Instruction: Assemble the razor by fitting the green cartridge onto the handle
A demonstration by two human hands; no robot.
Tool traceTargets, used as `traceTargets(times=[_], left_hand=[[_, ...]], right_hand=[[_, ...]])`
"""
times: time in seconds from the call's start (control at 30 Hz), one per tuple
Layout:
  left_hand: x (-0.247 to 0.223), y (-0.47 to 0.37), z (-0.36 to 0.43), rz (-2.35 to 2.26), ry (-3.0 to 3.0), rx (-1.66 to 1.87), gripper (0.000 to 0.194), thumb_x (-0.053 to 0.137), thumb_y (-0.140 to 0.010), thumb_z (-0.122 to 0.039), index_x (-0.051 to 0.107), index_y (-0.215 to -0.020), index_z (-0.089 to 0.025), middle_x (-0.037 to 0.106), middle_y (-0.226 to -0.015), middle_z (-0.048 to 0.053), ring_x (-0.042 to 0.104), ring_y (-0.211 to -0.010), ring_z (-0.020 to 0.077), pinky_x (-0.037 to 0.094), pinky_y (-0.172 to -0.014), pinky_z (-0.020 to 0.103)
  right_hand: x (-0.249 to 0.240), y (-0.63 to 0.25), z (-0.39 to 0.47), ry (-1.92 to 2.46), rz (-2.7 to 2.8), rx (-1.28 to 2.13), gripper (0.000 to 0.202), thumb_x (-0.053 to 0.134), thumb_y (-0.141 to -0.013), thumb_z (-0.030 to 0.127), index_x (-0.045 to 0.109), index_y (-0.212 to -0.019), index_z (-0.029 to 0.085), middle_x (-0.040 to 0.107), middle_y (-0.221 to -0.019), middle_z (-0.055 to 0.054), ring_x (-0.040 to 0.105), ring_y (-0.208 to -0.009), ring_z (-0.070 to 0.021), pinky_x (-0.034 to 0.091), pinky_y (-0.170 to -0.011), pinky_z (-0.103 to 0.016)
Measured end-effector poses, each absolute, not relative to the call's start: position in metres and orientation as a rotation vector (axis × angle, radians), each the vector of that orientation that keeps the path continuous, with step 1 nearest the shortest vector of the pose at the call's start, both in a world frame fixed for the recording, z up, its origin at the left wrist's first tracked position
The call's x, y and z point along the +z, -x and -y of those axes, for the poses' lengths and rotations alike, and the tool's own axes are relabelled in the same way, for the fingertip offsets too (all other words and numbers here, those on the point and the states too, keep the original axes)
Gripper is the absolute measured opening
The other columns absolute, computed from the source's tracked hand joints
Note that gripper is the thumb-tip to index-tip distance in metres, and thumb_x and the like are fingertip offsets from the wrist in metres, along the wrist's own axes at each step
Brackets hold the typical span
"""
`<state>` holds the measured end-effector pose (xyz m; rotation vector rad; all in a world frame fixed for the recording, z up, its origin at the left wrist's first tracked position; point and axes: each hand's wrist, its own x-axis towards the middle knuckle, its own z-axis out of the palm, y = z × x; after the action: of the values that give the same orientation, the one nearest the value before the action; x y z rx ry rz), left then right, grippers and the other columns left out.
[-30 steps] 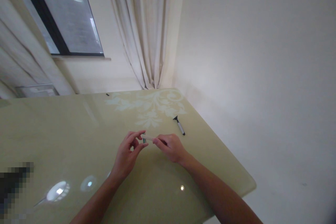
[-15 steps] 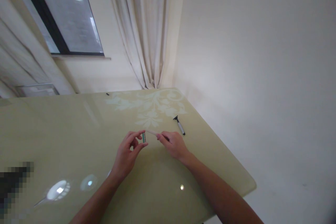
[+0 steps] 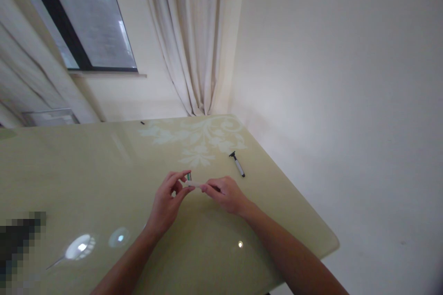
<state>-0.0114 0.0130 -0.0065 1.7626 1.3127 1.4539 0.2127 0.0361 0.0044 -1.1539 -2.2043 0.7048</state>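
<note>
The left hand (image 3: 169,203) and the right hand (image 3: 224,193) meet just above the middle of the worktop (image 3: 104,184), fingertips turned toward each other. The left hand pinches a small teal razor head (image 3: 188,176) between thumb and forefinger, its other fingers curled loosely behind. The right hand is closed around a pale handle (image 3: 195,185), which sticks out leftward from its fingers so that its free end lies at the left hand's fingertips, just below the razor head; whether the two parts touch is too small to tell. Both forearms run down to the lower edge of the view, and the hands hover a little over the glossy surface rather than resting on it. Beyond the right hand, nearer the worktop's far right edge, a second razor (image 3: 237,164) with a black head and grey handle lies flat, well apart from the hands. The worktop is pale green glass with a white floral pattern (image 3: 199,140) toward its far end and bright lamp reflections near the left forearm. Behind it hangs a cream curtain (image 3: 194,37) in the corner, with a dark-framed window (image 3: 86,18) to the left and a plain white wall on the right.
</note>
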Motion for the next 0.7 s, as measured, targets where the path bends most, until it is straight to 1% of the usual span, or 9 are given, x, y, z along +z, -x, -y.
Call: traceTargets(times=[0.17,0.27,0.33,0.5,0.6,0.7], left_hand=[[-0.0058,0.0107,-0.0124,-1.317,-1.751,1.441,0.034,0.075,-0.086,-0.037,0.074,-0.118,-0.026,0.06,-0.089,-0.001,0.052,-0.062,0.0112,0.048,-0.062,0.026],[-0.0063,0.0106,-0.0122,-1.305,-1.748,1.439,0.034,0.074,-0.086,-0.037,0.074,-0.119,-0.026,0.06,-0.089,-0.001,0.052,-0.063,0.0113,0.048,-0.063,0.026],[-0.007,0.0113,-0.0125,-1.306,-1.743,1.451,0.034,0.075,-0.086,-0.036,0.074,-0.119,-0.026,0.059,-0.09,-0.002,0.052,-0.063,0.011,0.048,-0.063,0.026],[-0.0086,0.0127,-0.0128,-1.3,-1.75,1.445,0.033,0.076,-0.087,-0.034,0.074,-0.119,-0.027,0.058,-0.091,-0.002,0.051,-0.062,0.0103,0.047,-0.062,0.025],[-0.0087,0.012,-0.0123,-1.287,-1.767,1.446,0.033,0.075,-0.087,-0.032,0.073,-0.12,-0.027,0.059,-0.092,-0.002,0.051,-0.063,0.0105,0.047,-0.064,0.025],[-0.008,0.0112,-0.0123,-1.292,-1.78,1.441,0.033,0.075,-0.087,-0.032,0.074,-0.119,-0.027,0.059,-0.092,-0.002,0.051,-0.063,0.0105,0.048,-0.063,0.025]], right_hand=[[0.006,-0.2141,-0.0366,1.241,2.144,0.678,0.062,0.039,-0.106,0.062,0.079,-0.087,0.018,0.058,-0.06,0.0,0.047,-0.057,-0.0136,0.027,-0.059,-0.027],[0.007,-0.2157,-0.0371,1.161,2.181,0.762,0.06,0.041,-0.106,0.062,0.08,-0.09,0.019,0.057,-0.059,0.001,0.047,-0.057,-0.0131,0.027,-0.058,-0.026],[0.0074,-0.2167,-0.0379,1.126,2.205,0.804,0.058,0.043,-0.106,0.06,0.081,-0.09,0.019,0.057,-0.06,0.001,0.047,-0.057,-0.0127,0.027,-0.057,-0.026],[0.0081,-0.2196,-0.0399,1.199,2.141,0.786,0.056,0.046,-0.105,0.057,0.083,-0.089,0.018,0.055,-0.058,0.002,0.045,-0.055,-0.0121,0.026,-0.057,-0.026],[0.0088,-0.2194,-0.0391,1.102,2.165,0.904,0.056,0.047,-0.105,0.059,0.083,-0.092,0.018,0.054,-0.058,0.002,0.044,-0.055,-0.0113,0.027,-0.057,-0.026],[0.0099,-0.2195,-0.0393,1.116,2.161,0.897,0.059,0.046,-0.104,0.061,0.083,-0.09,0.017,0.055,-0.058,0.002,0.044,-0.055,-0.0114,0.027,-0.057,-0.026]])
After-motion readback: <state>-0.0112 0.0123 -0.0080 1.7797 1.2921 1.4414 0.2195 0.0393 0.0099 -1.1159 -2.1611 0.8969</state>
